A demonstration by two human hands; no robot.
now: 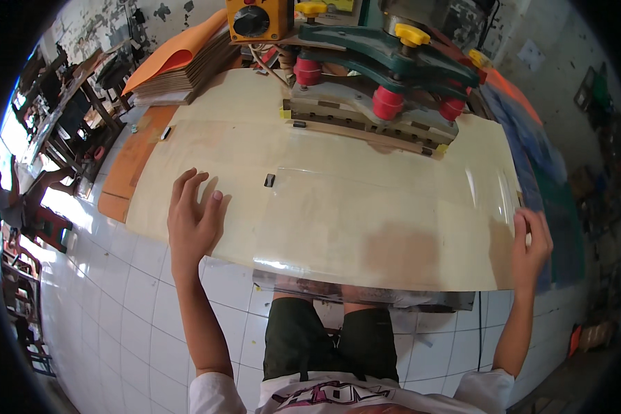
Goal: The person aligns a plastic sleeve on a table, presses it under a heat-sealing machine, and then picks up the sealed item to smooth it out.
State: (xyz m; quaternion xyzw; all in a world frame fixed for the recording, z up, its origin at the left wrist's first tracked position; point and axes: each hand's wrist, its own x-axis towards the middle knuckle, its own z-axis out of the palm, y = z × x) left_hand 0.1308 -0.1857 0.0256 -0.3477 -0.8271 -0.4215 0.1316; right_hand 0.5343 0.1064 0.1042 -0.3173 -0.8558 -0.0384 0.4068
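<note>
A clear plastic sheet [352, 221] lies across the cream board [234, 152] in front of me, shown by its glossy glints and thin edges. My right hand [533, 238] is at the sheet's right edge, thumb and fingers closed together on it. Over the board's left part, my left hand [194, 217] is open with its fingers apart and nothing in it. A small black block [269, 180] sits between that hand and the sheet's far left corner. Beyond the sheet, a green press head [393, 58] with red cylinders holds a long bar [366, 121] low over the board.
At the far left, an orange sheet [179, 52] tops a stack of brown sheets [186, 79]. A yellow control box [259, 21] with a black knob stands behind. Another small dark block [165, 133] rests near the board's left edge. Blue plastic sheeting [524, 131] lies at right.
</note>
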